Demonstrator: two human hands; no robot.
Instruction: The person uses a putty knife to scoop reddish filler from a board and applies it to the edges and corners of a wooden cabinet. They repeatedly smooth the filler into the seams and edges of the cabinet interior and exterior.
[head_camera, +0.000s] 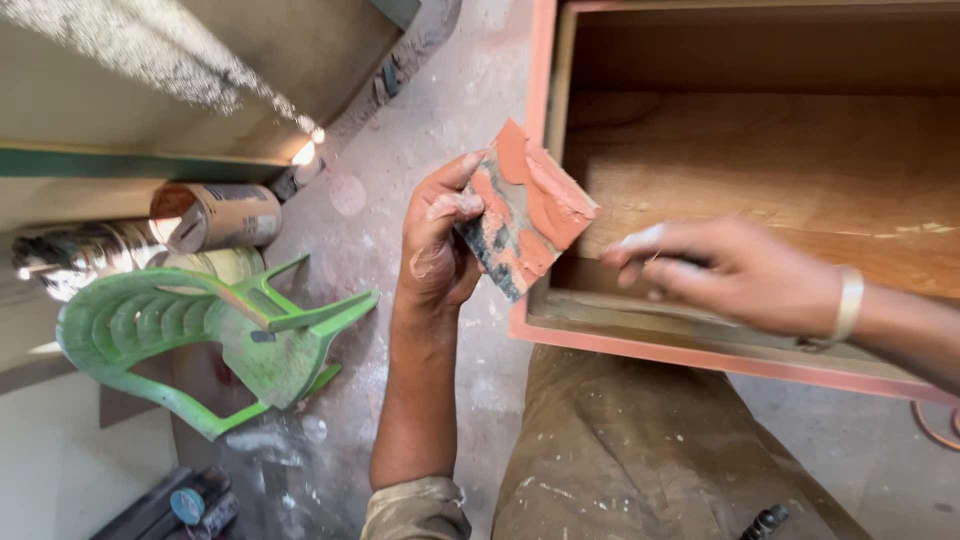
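My left hand (437, 240) has its fingers (455, 205) curled around one edge of a flat board (522, 212), thumb behind and fingertips pressed on the front, so the board stands tilted up in front of me. It carries smears of reddish-orange putty (545, 195) over a dark, stained face, and my fingers are dusted with the same stuff. The board hangs in the air just over the near left corner of the wooden box (760, 180).

My right hand (725, 275) is blurred; its fingers (640, 245) are drawn together and point left along the box's near rim, close to the board's lower edge. Whether they pinch anything I cannot tell. A pale bangle (849, 302) sits on that wrist.

The box is open on top, with a bare plywood floor inside and its outer frame (690, 352) painted orange. My trouser leg (640, 460) lies beneath it. To the left, on the dusty floor (400, 150), a green plastic chair (215, 335) lies tipped over, with a few tins (215, 215) behind it.
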